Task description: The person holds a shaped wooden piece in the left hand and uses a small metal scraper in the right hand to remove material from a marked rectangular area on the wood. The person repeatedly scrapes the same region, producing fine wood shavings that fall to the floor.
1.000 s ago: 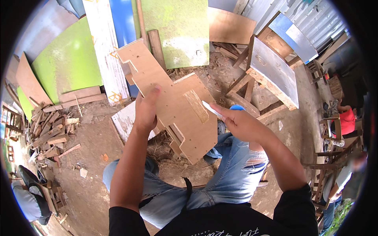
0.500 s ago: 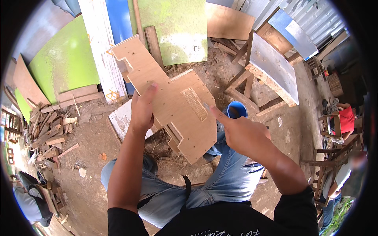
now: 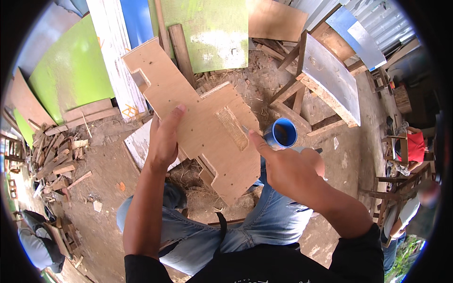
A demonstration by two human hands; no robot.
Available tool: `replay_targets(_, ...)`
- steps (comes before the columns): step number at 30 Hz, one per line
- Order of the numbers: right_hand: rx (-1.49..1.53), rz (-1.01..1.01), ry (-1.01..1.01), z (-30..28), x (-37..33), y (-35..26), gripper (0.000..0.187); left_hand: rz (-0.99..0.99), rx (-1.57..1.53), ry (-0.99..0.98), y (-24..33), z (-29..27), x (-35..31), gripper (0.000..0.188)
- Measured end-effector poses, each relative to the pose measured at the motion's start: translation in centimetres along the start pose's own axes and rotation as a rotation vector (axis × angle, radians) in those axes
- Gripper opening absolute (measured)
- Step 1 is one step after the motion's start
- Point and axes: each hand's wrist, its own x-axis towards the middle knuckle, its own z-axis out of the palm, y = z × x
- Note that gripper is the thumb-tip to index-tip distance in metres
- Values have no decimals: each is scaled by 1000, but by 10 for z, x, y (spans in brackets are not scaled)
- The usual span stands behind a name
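Observation:
A flat wooden piece [image 3: 188, 115] with stepped, notched edges and small fastener dots hangs over my lap, tilted. Its face has a rough, paler rectangular patch [image 3: 232, 126]. Gripping its left edge, my left hand [image 3: 165, 137] lays the thumb on top; the other fingers are hidden beneath. My right hand [image 3: 295, 172] is closed around a knife, index finger stretched along it. The knife's short grey tip [image 3: 244, 129] is at the right side of the patch, and a dark handle end shows behind the hand. Whether the tip touches the wood I cannot tell.
A blue cup-like container [image 3: 285, 134] stands just beyond my right hand. Ahead are a wooden stand with a slanted white board [image 3: 330, 78] and leaning green panels [image 3: 212, 37]. Scrap wood [image 3: 59, 153] is heaped at the left. Other people sit at both edges, one in red [image 3: 415, 146].
The wooden piece has shifted slightly left and down, with my left hand on it. My right hand and the knife have moved a little down and left.

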Motion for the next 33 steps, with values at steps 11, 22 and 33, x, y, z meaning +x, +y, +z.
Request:
replay_targets(11,1023,141,-426,-12,24,50,55,14,-45,10,-9,-9,8,37)
replay_targets(22,230,-65,154,21,7,18,62,17,-110,-13,-13,-8,13,40)
replay_targets(33,319,-156,111,17,18,26,60,-15,-70,-18,-5,-2,2,38)
